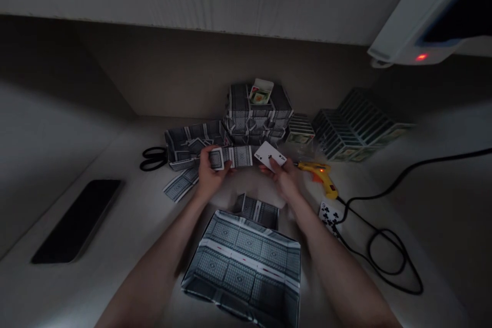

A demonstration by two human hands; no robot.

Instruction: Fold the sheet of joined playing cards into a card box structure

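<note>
My left hand (210, 170) is closed on a strip of playing cards (241, 156), backs showing, which reaches toward the middle. Between thumb and fingers, my right hand (282, 174) pinches an ace of clubs (270, 156), face up, a little apart from the strip. Behind my left hand stands an open box made of cards (180, 142) with loose cards inside. More joined cards (180, 184) lie beneath that hand. A yellow glue gun (321, 174) with a lit red light lies right of my right hand.
A large card-built box (246, 261) is nearest me, with a smaller folded card piece (259, 211) behind it. A card-covered chest (259, 113) carries an opened card pack (261, 93). Stacked packs (355, 125), black scissors (154, 158), a phone (77, 220), a cable (395, 233) and a nine of clubs (329, 215) surround them.
</note>
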